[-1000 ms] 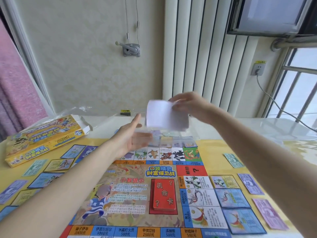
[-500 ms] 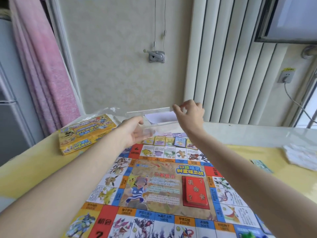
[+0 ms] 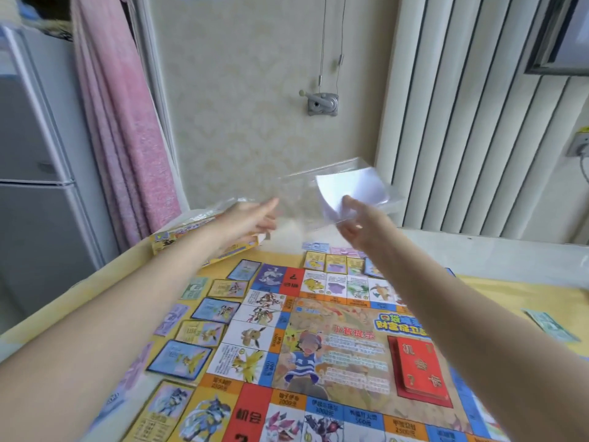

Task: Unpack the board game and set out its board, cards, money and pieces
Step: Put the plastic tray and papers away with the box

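Head view shows my right hand (image 3: 357,218) pinching the clear bag (image 3: 331,193) with white paper (image 3: 349,191) inside, held up above the board's (image 3: 334,346) far edge — my left hand (image 3: 255,218), fingers straight, lies just beside the bag's left end, the nearer one to take it.

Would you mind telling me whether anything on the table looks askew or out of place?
Nothing is spilled or damaged. The red card stack sits slightly crooked on the board, and the game box lies open-ended at the table's far left.
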Motion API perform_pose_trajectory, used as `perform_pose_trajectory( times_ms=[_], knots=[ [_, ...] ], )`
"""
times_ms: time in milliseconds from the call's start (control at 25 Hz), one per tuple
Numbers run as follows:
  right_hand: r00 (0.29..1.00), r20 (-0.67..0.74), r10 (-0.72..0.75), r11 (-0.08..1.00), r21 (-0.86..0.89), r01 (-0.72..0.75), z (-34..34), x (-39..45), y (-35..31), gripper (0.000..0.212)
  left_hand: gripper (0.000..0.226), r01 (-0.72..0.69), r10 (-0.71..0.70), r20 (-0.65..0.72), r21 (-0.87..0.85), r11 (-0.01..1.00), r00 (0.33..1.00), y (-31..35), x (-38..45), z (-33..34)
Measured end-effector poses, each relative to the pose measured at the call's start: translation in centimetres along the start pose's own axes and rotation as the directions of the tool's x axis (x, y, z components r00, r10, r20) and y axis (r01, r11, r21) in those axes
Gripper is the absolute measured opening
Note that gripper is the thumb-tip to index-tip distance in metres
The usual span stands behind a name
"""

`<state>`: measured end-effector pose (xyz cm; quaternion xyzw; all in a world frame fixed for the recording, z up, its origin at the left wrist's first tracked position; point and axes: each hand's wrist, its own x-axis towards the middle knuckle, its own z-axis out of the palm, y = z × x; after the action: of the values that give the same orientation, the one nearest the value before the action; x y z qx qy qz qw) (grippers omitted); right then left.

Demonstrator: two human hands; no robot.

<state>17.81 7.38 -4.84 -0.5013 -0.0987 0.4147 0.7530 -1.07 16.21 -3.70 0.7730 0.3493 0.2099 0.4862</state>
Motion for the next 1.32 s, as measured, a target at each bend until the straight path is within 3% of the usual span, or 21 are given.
perform_pose_trajectory(
  times_ms=[40, 80, 160, 280, 480, 680, 800, 960, 1040, 1160, 1240, 1320],
  knots=[
    [1.000, -0.031, -0.005, 1.000, -0.008, 0.005, -0.4, 1.1, -0.6, 0.023, 0.032, -0.045, 0.062, -0.045, 0.316, 0.948, 0.997, -1.9, 1.0, -1.8],
    [0.999, -0.037, 0.002, 1.000, -0.024, -0.003, -0.7, 1.8, -1.0, 0.021, 0.034, -0.054, 0.092, -0.036, 0.580, 0.813, 0.995, -3.7, 2.0, -3.2],
    [1.000, 0.013, 0.027, 0.998, -0.062, -0.026, -1.1, 2.9, -1.1, 0.014, 0.047, -0.043, 0.046, 0.020, 0.818, 0.574, 0.999, -6.4, 3.9, -4.4],
    [0.998, 0.044, 0.043, 0.993, -0.111, -0.038, -1.2, 3.7, -0.6, 0.015, 0.055, -0.061, 0.014, 0.061, 0.907, 0.416, 0.998, -6.6, 6.1, -3.3],
    [0.995, 0.067, 0.079, 0.986, -0.153, -0.068, -2.4, 4.2, -0.2, 0.016, 0.041, -0.135, 0.051, 0.127, 0.969, 0.206, 0.991, -6.2, 8.9, -1.6],
    [0.994, 0.059, 0.091, 0.981, -0.177, -0.079, -3.3, 4.1, -0.9, 0.015, 0.035, -0.132, 0.247, 0.155, 0.985, -0.108, 0.956, -3.6, 8.2, -3.2],
    [0.993, 0.101, 0.062, 0.991, -0.122, -0.050, -2.4, 1.6, -2.0, 0.020, 0.034, -0.058, 0.422, 0.106, 0.990, -0.125, 0.900, -0.3, 5.7, -6.2],
    [0.987, 0.154, -0.053, 0.985, -0.156, 0.078, -1.6, -3.1, -5.7, 0.020, 0.034, -0.042, 0.612, 0.071, 0.997, -0.062, 0.788, 5.7, 0.9, -7.6],
    [0.982, 0.171, -0.083, 0.972, -0.205, 0.118, -2.0, -5.3, -7.6, 0.015, 0.033, -0.066, 0.636, 0.117, 0.992, -0.104, 0.763, 8.3, -1.3, -6.1],
    [0.975, 0.133, -0.177, 0.972, -0.132, 0.195, -3.5, -8.8, -10.2, 0.012, 0.031, -0.124, 0.642, 0.204, 0.978, -0.167, 0.739, 10.5, -5.2, -1.9],
    [0.960, 0.050, -0.276, 0.954, -0.110, 0.280, -4.3, -11.0, -12.2, 0.009, 0.031, -0.163, 0.655, 0.221, 0.975, -0.148, 0.723, 11.1, -7.3, 0.9],
    [0.944, -0.009, -0.329, 0.941, -0.086, 0.327, -5.0, -12.7, -13.9, 0.010, 0.032, -0.229, 0.668, 0.214, 0.971, -0.067, 0.713, 11.2, -8.8, 3.4]
  ],
)
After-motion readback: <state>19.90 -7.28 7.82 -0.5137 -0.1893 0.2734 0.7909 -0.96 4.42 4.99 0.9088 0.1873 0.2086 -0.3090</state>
